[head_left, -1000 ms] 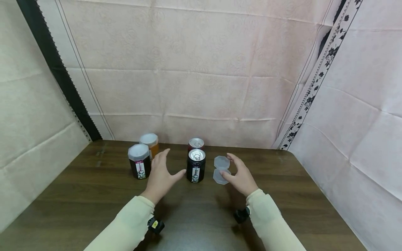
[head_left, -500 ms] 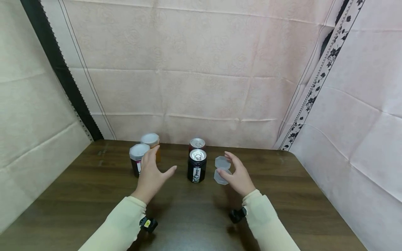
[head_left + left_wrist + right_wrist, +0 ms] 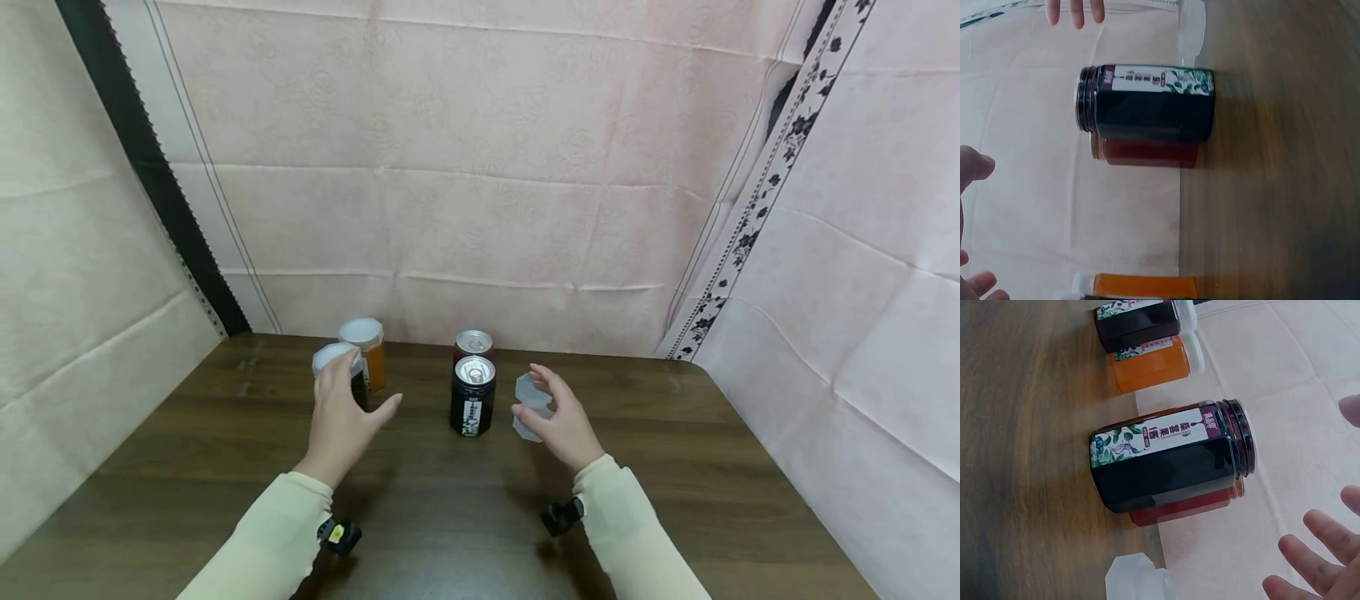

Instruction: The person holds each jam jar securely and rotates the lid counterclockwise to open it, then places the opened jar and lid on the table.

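Observation:
Near the middle of the table stands a dark jar [image 3: 472,410] with a silver pull-ring top and a bare threaded neck. Close behind it is a red jar [image 3: 1150,154] with a similar silver top. To their left are an orange jar [image 3: 376,365] and another dark jar [image 3: 1138,326], both capped with white lids. My left hand [image 3: 339,423] is spread, thumb apart, and covers part of that capped dark jar in the head view; it holds nothing. My right hand [image 3: 561,427] hovers loosely curved beside two translucent octagonal lids [image 3: 529,423], partly hiding them, with nothing gripped.
A brown wood-grain table [image 3: 465,517] lies below. Pale cloth [image 3: 480,208] hangs behind it and on both sides, with a dark strip [image 3: 150,167] at the left corner. Black cameras [image 3: 339,536] are strapped to both wrists.
My left hand has moved left, away from the middle jars and across the front of the capped dark jar. My right hand has shifted slightly left, covering more of the lids.

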`<state>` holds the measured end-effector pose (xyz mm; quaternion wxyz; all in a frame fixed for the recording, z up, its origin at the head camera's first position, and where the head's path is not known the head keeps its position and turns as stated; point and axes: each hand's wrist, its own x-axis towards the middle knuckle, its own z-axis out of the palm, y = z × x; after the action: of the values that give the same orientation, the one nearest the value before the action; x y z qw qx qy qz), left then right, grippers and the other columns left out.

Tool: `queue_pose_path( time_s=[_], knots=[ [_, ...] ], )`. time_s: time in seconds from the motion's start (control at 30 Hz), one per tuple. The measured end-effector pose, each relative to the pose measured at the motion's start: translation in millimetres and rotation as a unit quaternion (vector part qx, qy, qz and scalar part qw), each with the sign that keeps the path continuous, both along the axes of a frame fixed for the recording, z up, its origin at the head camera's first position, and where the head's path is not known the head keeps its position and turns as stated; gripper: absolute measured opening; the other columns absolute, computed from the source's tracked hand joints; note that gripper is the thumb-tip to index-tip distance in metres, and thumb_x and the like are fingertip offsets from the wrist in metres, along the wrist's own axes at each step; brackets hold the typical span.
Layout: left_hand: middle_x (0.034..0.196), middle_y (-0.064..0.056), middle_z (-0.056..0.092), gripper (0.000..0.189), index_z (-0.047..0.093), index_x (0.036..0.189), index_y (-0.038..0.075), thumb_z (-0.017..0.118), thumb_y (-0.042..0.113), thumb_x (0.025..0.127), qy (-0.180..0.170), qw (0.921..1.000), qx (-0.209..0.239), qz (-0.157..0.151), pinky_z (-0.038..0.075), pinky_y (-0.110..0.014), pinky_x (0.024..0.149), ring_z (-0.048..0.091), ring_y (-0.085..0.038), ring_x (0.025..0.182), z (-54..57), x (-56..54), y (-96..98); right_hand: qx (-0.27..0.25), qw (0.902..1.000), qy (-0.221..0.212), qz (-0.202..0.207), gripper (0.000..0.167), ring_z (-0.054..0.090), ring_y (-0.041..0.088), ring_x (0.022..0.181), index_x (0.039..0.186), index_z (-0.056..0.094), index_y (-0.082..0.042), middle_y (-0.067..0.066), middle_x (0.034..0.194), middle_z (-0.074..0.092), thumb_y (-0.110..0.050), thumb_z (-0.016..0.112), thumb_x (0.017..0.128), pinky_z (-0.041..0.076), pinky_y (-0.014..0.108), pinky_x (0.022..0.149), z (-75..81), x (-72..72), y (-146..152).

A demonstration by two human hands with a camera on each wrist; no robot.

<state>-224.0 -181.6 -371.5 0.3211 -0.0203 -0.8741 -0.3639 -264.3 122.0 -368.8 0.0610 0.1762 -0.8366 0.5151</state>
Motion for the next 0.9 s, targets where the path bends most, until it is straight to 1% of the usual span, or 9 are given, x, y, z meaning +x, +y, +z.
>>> queue_pose_path(
  time_s=[0.13,0.23,0.4,0.53,0.73,0.9],
  knots=[
    [0.14,-0.021,0.038,0.083,0.036,0.141,0.0,0.081,0.029,0.077,0.0,0.9999,0.001,0.011,0.038,-0.058,0.1,0.034,-0.039,0.125,-2.5,-0.6,-6.1,-0.001,1.0,0.0,0.007,0.068,0.039,0.029,0.135,0.146,0.037,-0.016,0.013,0.147,0.042,-0.026,0.07,0.088,0.032,0.055,0.108,0.5,0.9,-2.7],
    [0.139,-0.021,0.037,0.083,0.036,0.141,-0.001,0.08,0.028,0.077,-0.005,0.9998,0.004,0.016,0.038,-0.058,0.099,0.033,-0.039,0.124,-3.7,-0.3,-10.1,-0.004,0.9999,0.0,0.01,0.068,0.04,0.028,0.135,0.146,0.037,-0.016,0.013,0.147,0.042,-0.026,0.07,0.088,0.032,0.055,0.108,1.0,1.4,-4.8],
    [0.142,-0.023,0.033,0.083,0.033,0.142,0.0,0.079,0.027,0.079,-0.025,0.9991,0.019,0.027,0.036,-0.061,0.101,0.03,-0.04,0.128,-6.3,0.4,-17.9,-0.004,0.9999,-0.004,0.016,0.067,0.04,0.027,0.135,0.145,0.038,-0.019,0.009,0.147,0.043,-0.026,0.07,0.087,0.033,0.054,0.108,0.8,1.6,-8.9],
    [0.144,-0.024,0.029,0.084,0.032,0.144,0.002,0.079,0.026,0.079,-0.041,0.9977,0.038,0.039,0.035,-0.062,0.102,0.028,-0.04,0.13,-10.0,-0.9,-24.7,-0.005,0.9998,0.003,0.019,0.066,0.041,0.028,0.134,0.145,0.039,-0.017,0.009,0.146,0.044,-0.026,0.071,0.087,0.034,0.055,0.107,0.6,1.9,-13.0],
    [0.145,-0.025,0.027,0.086,0.03,0.147,0.002,0.078,0.027,0.08,-0.064,0.9943,0.065,0.055,0.032,-0.062,0.103,0.025,-0.042,0.132,-14.9,-4.0,-33.6,0.006,0.9998,0.009,0.02,0.067,0.042,0.029,0.133,0.145,0.04,-0.016,0.009,0.145,0.044,-0.023,0.072,0.086,0.036,0.053,0.106,-1.4,0.7,-19.6],
    [0.147,-0.025,0.024,0.084,0.029,0.147,0.001,0.076,0.028,0.082,-0.086,0.9904,0.089,0.06,0.029,-0.062,0.105,0.023,-0.043,0.134,-18.2,-6.7,-39.5,0.009,0.9996,0.008,0.025,0.067,0.043,0.029,0.132,0.144,0.042,-0.017,0.008,0.143,0.045,-0.023,0.073,0.085,0.036,0.053,0.105,0.2,1.5,-23.5]
  ],
)
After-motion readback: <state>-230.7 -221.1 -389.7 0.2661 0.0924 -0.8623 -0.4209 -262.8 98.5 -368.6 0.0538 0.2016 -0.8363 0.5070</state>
